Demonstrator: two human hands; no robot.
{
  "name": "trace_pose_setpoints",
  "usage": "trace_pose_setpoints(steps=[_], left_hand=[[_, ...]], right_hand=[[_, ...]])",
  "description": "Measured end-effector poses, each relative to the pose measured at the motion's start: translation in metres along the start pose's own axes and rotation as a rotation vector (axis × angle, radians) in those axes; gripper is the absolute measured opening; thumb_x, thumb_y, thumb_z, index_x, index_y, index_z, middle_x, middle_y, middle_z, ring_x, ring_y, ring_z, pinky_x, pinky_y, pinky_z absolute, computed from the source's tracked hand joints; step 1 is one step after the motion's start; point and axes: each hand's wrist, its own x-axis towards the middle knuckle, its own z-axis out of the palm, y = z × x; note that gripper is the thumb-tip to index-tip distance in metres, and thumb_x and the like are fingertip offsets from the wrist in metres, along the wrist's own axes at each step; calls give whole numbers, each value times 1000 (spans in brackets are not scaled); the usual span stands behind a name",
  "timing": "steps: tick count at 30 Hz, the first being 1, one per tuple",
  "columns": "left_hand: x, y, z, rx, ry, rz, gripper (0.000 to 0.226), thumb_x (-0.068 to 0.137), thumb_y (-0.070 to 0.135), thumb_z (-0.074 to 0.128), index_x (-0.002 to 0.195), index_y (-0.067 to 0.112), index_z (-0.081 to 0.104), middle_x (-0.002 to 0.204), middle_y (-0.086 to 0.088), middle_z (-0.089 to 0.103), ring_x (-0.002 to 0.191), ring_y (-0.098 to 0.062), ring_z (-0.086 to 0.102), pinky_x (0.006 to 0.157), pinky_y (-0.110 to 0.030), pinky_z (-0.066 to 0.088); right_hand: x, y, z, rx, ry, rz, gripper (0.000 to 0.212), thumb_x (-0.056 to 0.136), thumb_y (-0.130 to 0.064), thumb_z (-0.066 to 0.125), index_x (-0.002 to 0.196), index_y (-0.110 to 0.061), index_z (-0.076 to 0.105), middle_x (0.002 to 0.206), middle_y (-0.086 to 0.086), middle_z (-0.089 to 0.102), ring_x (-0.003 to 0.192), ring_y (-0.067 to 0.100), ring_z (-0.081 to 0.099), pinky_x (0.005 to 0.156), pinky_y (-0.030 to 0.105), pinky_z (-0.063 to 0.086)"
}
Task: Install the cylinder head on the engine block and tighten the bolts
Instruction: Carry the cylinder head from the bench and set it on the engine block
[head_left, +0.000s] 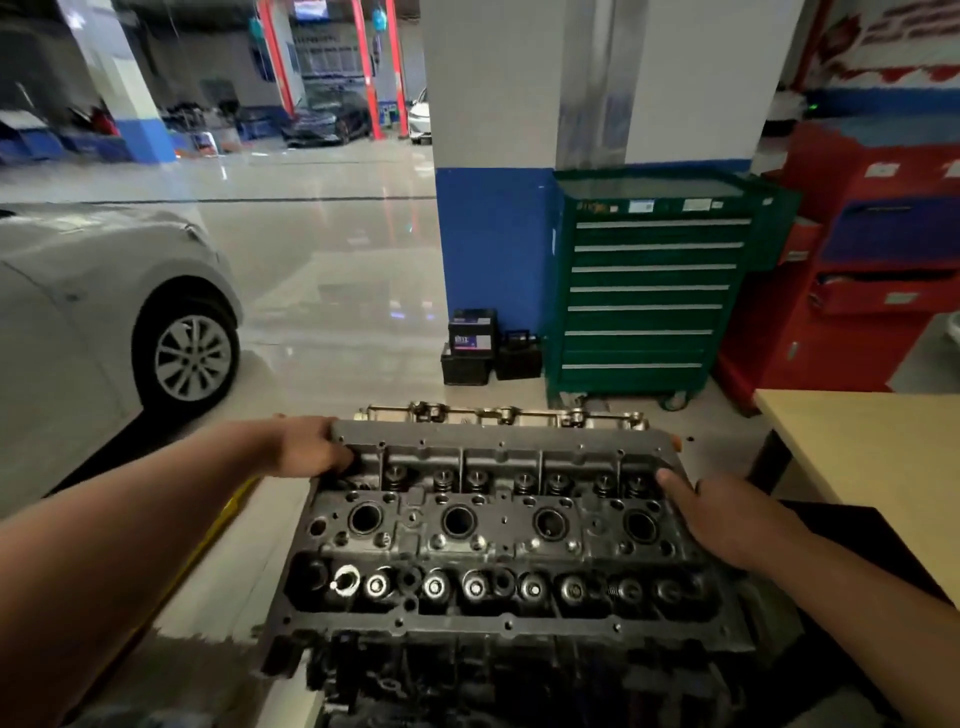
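In the head view, the cylinder head (493, 525) is sitting on the dark engine block (467, 686). The left hand (306, 447) is curling its fingers round the far-left corner. The right hand (722, 519) is clasping the right end, thumb on top. The casting is probably heavy and rigid, so it is best gripped at both ends.

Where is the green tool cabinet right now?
Head view, right of centre: the tool cabinet stands beyond the cylinder head, between the batteries on its left and a red cabinet.
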Motion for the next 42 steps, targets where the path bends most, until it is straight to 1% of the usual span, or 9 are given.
trace_pose_setpoints(steps=[9,13,17,19,23,28,33,37,42], left_hand=[[42,-26,11,229,197,65,9,85,35,56,93,32,58,106,-1,65,97,-21,54,94,-34,37],[24,-35,-28,-28,387,60,48,90,40,58,134,25,47,132,-3,54,111,-22,53,94,-32,37],[17,-30,51,-73,279,9,72,89,63,42,146,19,34,148,-3,41,132,-24,42,109,-35,28],[18,-40,92,-139,255,0,73,88,67,41,145,20,38,145,-2,45,129,-22,43,108,-35,29],[4,-55,150,-477,283,91,70,85,55,59,145,30,35,138,-3,51,122,-22,51,109,-39,35],[-27,-60,173,-663,410,49,42,90,35,61,128,22,51,92,3,65,69,-9,64,54,-21,48],[-45,-64,201,-624,636,124,45,89,44,57,127,20,54,102,0,69,79,-19,69,72,-37,56],[-46,-67,219,-474,1001,139,22,92,43,51,102,30,65,82,10,72,62,-2,65,59,-24,50],[-29,-66,209,-346,1131,144,23,94,23,53,112,23,66,87,-6,72,76,-28,66,65,-26,40]], right_hand=[[11,4,60,-81,21,48,76,90,-69,15,66,-13,60,63,5,60,60,20,58,59,30,47],[11,-3,72,-85,-11,63,74,94,-65,16,67,-12,60,64,7,60,62,22,60,60,30,48],[20,0,78,-142,28,35,70,100,-55,16,111,-3,62,99,17,63,94,30,61,77,34,45],[25,-1,82,-142,73,37,71,101,-52,16,132,3,49,131,26,53,115,35,54,87,34,40],[23,5,90,-5,296,123,72,99,-52,25,122,9,55,129,30,53,115,40,54,85,37,41],[-1,-8,84,13,244,137,74,97,-57,31,126,6,54,131,26,54,115,39,54,93,38,45],[-19,1,92,151,241,43,72,95,-62,31,130,-3,56,121,22,63,115,34,56,92,37,42],[-18,1,97,225,346,41,60,95,-56,39,110,-5,67,101,18,69,101,35,60,81,36,45],[-9,-6,100,174,380,62,54,95,-53,45,99,-3,67,94,17,66,89,34,60,73,34,44]])
